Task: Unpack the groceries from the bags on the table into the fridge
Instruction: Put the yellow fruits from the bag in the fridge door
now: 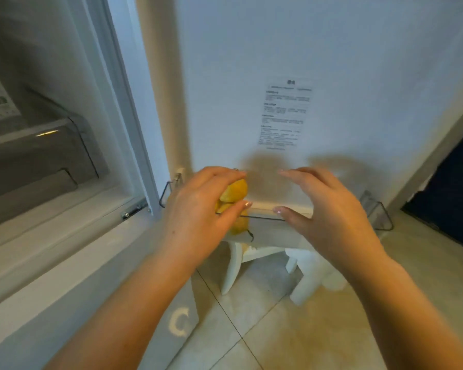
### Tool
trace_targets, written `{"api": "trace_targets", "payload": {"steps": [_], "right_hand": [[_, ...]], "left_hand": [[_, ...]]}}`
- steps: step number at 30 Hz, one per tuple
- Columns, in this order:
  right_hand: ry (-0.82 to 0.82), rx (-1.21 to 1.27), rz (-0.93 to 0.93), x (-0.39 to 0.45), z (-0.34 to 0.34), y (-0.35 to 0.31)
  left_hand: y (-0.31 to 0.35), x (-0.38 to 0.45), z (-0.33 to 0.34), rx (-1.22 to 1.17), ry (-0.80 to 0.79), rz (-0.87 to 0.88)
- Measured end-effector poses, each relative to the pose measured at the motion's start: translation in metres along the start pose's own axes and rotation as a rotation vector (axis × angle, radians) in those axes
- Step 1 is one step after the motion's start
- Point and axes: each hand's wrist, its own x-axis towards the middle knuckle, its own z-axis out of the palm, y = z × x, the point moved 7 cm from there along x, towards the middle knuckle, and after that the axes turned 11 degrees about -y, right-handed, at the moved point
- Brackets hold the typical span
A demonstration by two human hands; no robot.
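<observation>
Home kitchen: open fridge (64,156), tiled floor (292,329)

fruit (234,194) in left hand (195,209) | over door shelf (267,217) | right hand (329,212) beside

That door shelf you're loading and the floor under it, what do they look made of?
Door shelf: looks like clear glossy plastic; the yellow fruit the left hand holds shows through its front, and the edges read as dark lines. Floor: probably glazed beige tile, with straight grout lines and soft sheen.

Open room remains along the clear door shelf (275,231) between yellow fruit (234,194) at its left end and the bracket (380,214) at right, the door panel (305,49) closing off behind.
</observation>
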Motion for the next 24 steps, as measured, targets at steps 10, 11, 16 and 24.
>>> {"api": "trace_targets", "payload": {"steps": [10,11,16,24], "right_hand": [[0.098,0.058,0.181,-0.110,-0.056,0.069],[0.098,0.051,0.205,-0.124,-0.061,0.081],[0.078,0.024,0.319,-0.207,-0.089,0.161],[0.018,0.013,0.481,-0.322,-0.131,0.283]], "left_hand": [[0.114,0.005,0.074,-0.072,-0.133,0.219],[0.129,0.005,0.087,-0.083,-0.156,0.231],[0.205,-0.006,0.171,-0.188,-0.263,0.239],[0.316,-0.026,0.298,-0.239,-0.385,0.246]]}}
